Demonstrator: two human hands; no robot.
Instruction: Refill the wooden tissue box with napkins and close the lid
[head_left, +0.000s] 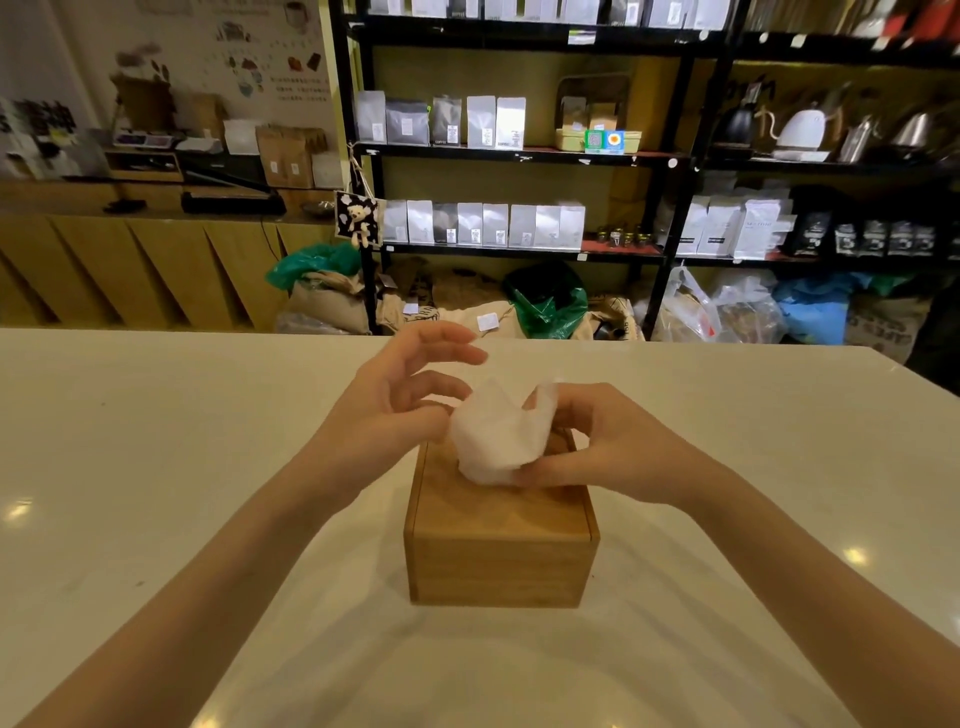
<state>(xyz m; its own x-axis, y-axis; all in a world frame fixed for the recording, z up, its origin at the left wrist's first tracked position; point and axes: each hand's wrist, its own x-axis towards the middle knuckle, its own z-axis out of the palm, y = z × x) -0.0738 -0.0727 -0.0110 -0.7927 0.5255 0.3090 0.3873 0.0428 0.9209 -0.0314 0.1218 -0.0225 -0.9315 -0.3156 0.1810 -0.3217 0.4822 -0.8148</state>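
Observation:
A square wooden tissue box (498, 561) stands on the white table (156, 467) in front of me, its lid (493, 512) lying flat on top. A white napkin (493, 436) sticks up out of the lid's middle, crumpled into a loose tuft. My right hand (587, 447) pinches the napkin's lower right side between thumb and fingers, just above the lid. My left hand (395, 400) hovers at the napkin's left side with its fingers spread; the lower fingertips touch the paper. The slot in the lid is hidden by the napkin.
The table's far edge (675, 345) runs across the view behind my hands. Beyond it stand black shelves (519, 156) with bags and kettles, sacks on the floor, and a wooden counter (130, 260) at the left.

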